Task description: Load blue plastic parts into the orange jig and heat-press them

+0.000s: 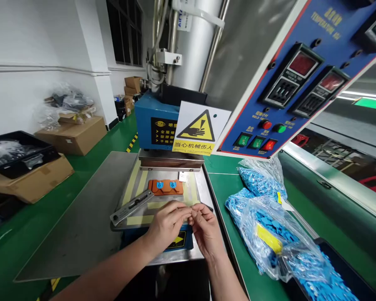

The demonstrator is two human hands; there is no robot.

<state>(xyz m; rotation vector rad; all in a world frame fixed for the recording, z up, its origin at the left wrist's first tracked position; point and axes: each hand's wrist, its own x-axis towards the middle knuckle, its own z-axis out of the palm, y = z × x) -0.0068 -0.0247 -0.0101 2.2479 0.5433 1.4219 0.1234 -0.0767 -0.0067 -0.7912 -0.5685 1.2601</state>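
My left hand (169,223) and my right hand (206,228) meet over the front edge of the machine's plate, fingertips pinched together. Whatever sits between the fingers is too small or hidden to make out. Just beyond them lies an orange fixture block (167,192) carrying two small blue plastic parts, one on the left (159,185) and one on the right (173,185). A slotted metal bar (132,206) lies slanting on the plate, its far end against the block. Strips of yellowish tape run across the plate (192,196).
Above the plate hangs a metal press head (172,163) with a warning sign (202,127). A control panel (269,108) juts in from the upper right. Clear bags of blue parts (269,225) lie on the green bench at right. Cardboard boxes (72,133) stand at left.
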